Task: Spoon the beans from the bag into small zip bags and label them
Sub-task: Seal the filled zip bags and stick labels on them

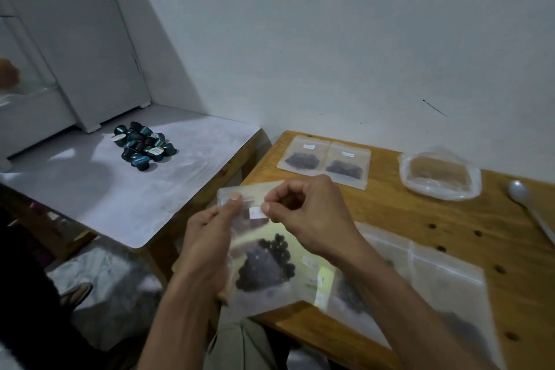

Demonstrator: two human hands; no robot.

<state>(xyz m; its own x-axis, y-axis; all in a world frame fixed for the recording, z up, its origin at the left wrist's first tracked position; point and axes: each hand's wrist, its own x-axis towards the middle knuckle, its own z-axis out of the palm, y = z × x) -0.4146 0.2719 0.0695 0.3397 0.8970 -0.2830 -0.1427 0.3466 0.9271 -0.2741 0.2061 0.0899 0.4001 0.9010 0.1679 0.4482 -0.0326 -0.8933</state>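
My left hand (207, 237) grips the left side of a small zip bag (264, 252) with dark beans in its lower half, held above the wooden table's near left corner. My right hand (309, 207) pinches a small white label (256, 213) against the bag's upper front. Two filled, labelled zip bags (326, 161) lie flat side by side at the table's far edge. More frosted bags with dark beans (420, 288) lie under my right forearm. A white spoon (528, 207) rests at the right edge.
A clear bag of brownish contents (440, 173) sits at the back right of the wooden table (420, 216). A lower white table (126, 186) to the left carries a pile of dark blue capsules (142, 144). A white wall stands behind.
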